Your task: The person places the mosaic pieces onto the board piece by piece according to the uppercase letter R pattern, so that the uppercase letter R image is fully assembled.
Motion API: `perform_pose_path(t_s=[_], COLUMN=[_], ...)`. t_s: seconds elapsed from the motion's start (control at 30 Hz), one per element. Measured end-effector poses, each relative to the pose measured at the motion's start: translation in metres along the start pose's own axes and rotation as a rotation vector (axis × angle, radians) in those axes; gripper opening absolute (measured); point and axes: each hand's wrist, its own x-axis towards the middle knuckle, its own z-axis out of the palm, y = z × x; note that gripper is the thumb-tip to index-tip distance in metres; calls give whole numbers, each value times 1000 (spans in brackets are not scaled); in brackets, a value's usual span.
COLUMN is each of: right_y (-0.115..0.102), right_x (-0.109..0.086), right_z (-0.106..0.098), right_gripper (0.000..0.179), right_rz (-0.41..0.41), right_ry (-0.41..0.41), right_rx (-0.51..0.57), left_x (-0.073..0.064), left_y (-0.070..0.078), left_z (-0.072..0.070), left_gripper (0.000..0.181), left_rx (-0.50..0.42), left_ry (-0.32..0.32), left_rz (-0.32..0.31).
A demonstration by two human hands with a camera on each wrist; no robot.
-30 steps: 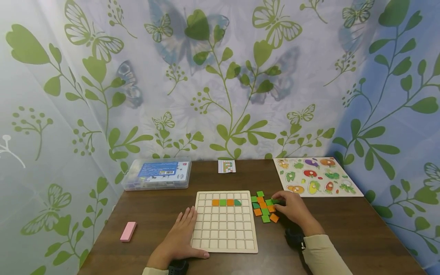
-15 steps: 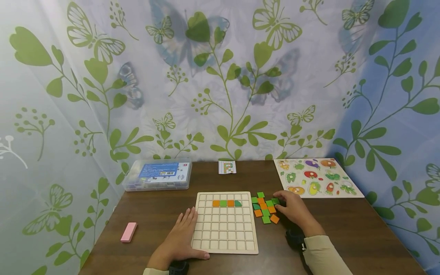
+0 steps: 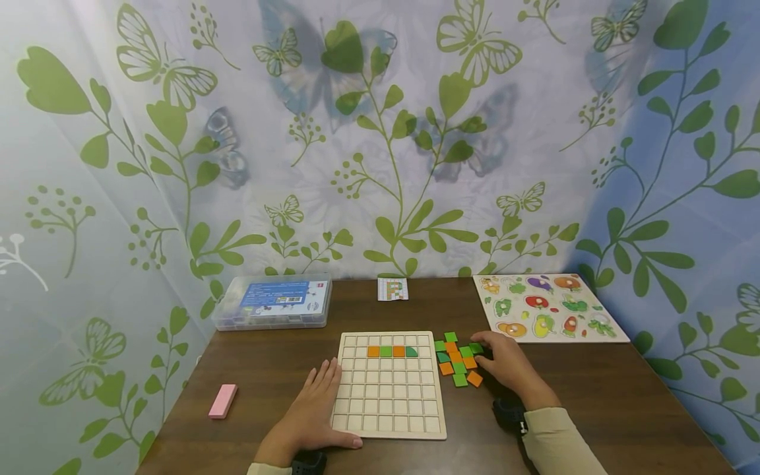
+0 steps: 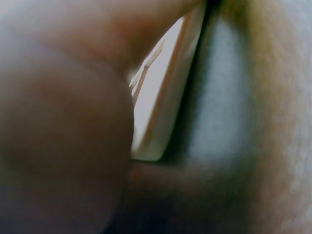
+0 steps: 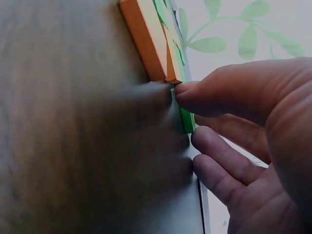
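Note:
A pale wooden grid board (image 3: 386,395) lies on the table, with a short row of orange and green tiles (image 3: 392,351) in its upper part. My left hand (image 3: 313,410) rests at the board's lower left corner, fingers straight along the left edge and thumb by the front edge. The left wrist view shows the board's corner (image 4: 155,129) beside the hand, blurred. Right of the board is a loose cluster of orange and green tiles (image 3: 456,357). At its right side my right hand (image 3: 509,361) pinches a green tile (image 5: 187,121) between thumb and fingers, low at the tabletop.
Behind the board lies a small pattern card (image 3: 392,289). A clear plastic case (image 3: 273,302) stands at the back left, and a vegetable puzzle board (image 3: 549,307) at the back right. A pink block (image 3: 222,401) sits to the left. A patterned curtain (image 3: 368,152) hangs behind the table.
The view has shifted very slightly. Both hands and the tiles stay nearly where they were; the right fingers have moved barely at all at the green tile.

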Motion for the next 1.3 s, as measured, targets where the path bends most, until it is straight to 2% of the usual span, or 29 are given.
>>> perform_pose_path(t_s=[0.4, 0.6, 0.93, 1.3], right_y=[6, 3, 4, 2], right_x=[0, -3, -2, -5], right_z=[3, 3, 6, 4], right_gripper=[30, 26, 22, 19], right_rz=[-47, -61, -104, -35], right_ry=[5, 36, 83, 66], right_rx=[-55, -61, -76, -70], left_x=[1, 0, 1, 1], left_y=[-1, -1, -2, -3], left_z=[2, 3, 4, 3], left_gripper=[145, 145, 145, 145], left_rx=[0, -20, 15, 14], left_ry=[-8, -8, 4, -2], left_rz=[-5, -10, 1, 7])
